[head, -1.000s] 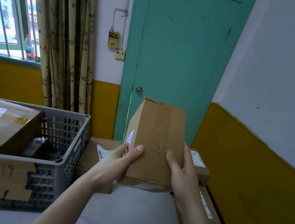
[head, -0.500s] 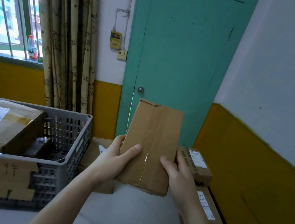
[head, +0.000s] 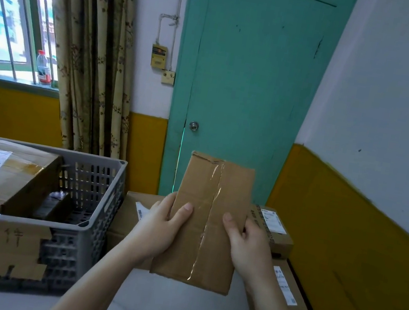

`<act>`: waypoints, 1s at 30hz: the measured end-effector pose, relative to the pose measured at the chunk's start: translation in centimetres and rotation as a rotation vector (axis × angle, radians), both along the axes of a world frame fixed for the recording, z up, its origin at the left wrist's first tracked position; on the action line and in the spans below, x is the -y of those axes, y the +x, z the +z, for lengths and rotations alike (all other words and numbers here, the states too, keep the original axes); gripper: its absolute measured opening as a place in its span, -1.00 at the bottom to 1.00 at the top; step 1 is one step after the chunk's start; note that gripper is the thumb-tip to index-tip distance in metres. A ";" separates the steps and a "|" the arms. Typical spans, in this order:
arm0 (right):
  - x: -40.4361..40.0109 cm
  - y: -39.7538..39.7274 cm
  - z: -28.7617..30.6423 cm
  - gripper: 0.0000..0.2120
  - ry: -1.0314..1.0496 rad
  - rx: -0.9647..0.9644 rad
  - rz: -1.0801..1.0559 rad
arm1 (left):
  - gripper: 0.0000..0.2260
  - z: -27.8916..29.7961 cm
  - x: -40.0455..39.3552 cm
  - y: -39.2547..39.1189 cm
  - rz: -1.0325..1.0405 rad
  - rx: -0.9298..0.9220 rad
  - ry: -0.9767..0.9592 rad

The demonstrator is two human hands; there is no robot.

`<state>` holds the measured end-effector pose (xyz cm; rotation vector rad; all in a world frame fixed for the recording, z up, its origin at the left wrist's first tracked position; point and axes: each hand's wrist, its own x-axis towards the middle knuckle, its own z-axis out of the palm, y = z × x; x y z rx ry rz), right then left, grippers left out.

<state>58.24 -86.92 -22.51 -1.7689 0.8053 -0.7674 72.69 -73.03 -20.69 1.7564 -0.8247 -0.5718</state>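
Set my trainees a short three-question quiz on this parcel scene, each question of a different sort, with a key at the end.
1. True or false: the left hand and the right hand both grip the cardboard box.
2. Where does the water bottle stand? A on the floor; B on the window sill; C on the box.
3. Fill in: a strip of clear ____ runs down the box's facing side.
Key: 1 true; 2 B; 3 tape.
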 end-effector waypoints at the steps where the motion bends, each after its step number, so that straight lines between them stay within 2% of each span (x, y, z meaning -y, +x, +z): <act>1: 0.2 -0.1 0.0 -0.82 -0.006 -0.008 -0.004 | -0.52 -0.3 0.1 0.0 -0.008 0.023 0.009; 4: 0.4 -0.4 0.1 -0.80 0.004 -0.023 -0.011 | -0.50 -0.5 0.2 0.3 0.021 0.005 0.025; 7: 0.2 -0.2 0.6 -0.64 -0.014 -0.026 -0.054 | -0.55 0.1 0.4 0.5 0.080 -0.029 0.013; 10: 0.2 0.2 0.8 -0.50 -0.156 -0.106 -0.137 | -0.53 0.0 0.8 0.2 0.079 0.052 0.036; 14: 0.4 0.1 0.4 -0.39 -0.215 -0.143 -0.129 | -0.52 -0.3 0.9 0.4 0.063 0.125 0.064; 16: 0.5 0.1 0.2 -0.24 -0.184 -0.151 -0.123 | -0.52 -0.2 1.0 0.6 0.072 0.125 0.081; 18: 0.6 0.5 0.4 -0.03 -0.178 -0.168 -0.139 | -0.44 -0.2 1.2 0.7 0.107 0.130 0.080; 19: 0.7 0.6 0.5 0.01 -0.197 -0.182 -0.158 | -0.40 -0.2 1.2 0.7 0.128 0.145 0.080; 22: 0.6 0.7 0.6 -0.10 -0.264 -0.233 -0.197 | -0.38 -0.4 1.3 0.4 0.157 0.189 0.081; 25: 0.4 0.7 0.2 -0.21 -0.240 -0.255 -0.189 | -0.40 -0.6 1.2 0.3 0.158 0.200 0.082; 30: 0.1 0.8 0.4 -0.23 -0.234 -0.211 -0.185 | -0.38 -0.7 1.2 0.4 0.168 0.187 0.088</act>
